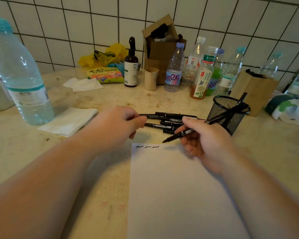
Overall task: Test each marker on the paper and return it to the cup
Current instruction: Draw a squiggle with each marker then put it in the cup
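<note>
White paper (176,195): flat on the counter, near centre, 3 short black squiggles (147,146) along its far left edge. Black marker (179,134): uncapped, tilted, tip down-left just off the paper's far edge. Pile of black markers (169,120): capped, lying flat just beyond the paper. Black mesh cup (227,114): upright, right of the pile, 2 markers (238,103) leaning inside.

It looked like a lived-in home counter, likely a kitchen: a stained beige stone countertop (93,169) ran up to a white tiled wall (76,19) at twelve o'clock. Household clutter lined the back: drink bottles (202,73) at one o'clock, a pump bottle (131,66), a snack packet (104,75) and a yellow bag (102,56) near eleven.
</note>
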A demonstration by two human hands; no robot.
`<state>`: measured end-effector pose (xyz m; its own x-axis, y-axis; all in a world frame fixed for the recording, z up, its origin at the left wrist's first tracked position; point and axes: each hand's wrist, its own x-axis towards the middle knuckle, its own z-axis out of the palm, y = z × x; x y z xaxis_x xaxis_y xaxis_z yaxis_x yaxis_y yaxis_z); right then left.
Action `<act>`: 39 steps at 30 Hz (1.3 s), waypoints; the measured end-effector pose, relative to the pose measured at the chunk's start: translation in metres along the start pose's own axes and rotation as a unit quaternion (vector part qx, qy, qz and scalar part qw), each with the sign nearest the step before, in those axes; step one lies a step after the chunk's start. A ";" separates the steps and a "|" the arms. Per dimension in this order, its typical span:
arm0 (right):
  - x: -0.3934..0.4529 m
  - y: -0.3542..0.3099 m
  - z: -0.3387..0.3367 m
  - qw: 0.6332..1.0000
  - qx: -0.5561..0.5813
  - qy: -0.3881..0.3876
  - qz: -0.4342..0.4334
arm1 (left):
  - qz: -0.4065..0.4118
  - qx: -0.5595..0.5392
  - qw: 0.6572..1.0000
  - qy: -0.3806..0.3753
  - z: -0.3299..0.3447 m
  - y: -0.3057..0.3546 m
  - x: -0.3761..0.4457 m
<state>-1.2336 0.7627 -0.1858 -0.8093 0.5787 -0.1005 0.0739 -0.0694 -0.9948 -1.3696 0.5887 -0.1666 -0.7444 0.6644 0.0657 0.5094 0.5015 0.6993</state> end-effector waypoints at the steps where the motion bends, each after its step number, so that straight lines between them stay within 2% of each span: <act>1: 0.000 0.001 0.001 1.000 -0.016 0.006 0.008 | 0.008 0.038 0.999 0.003 0.002 -0.001 -0.001; 3: 0.000 0.003 0.002 0.999 -0.034 0.023 0.006 | 0.004 0.084 0.996 -0.011 0.003 -0.002 -0.002; 10: 0.002 0.007 0.004 0.993 -0.089 0.064 -0.033 | 0.000 0.119 0.992 -0.029 0.004 -0.003 -0.003; 19: 0.000 0.009 0.004 0.990 -0.122 0.045 -0.058 | 0.002 0.120 0.992 -0.034 0.006 -0.002 -0.003; 39: 0.000 0.008 0.004 0.988 -0.136 0.056 -0.050 | 0.010 0.110 0.993 -0.048 0.006 -0.006 0.000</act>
<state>-1.2351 0.7586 -0.1937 -0.7515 0.6596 0.0128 0.1627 0.2041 -0.9653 -1.3696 0.5889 -0.1748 -0.6940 0.7200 0.0028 0.6139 0.5896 0.5249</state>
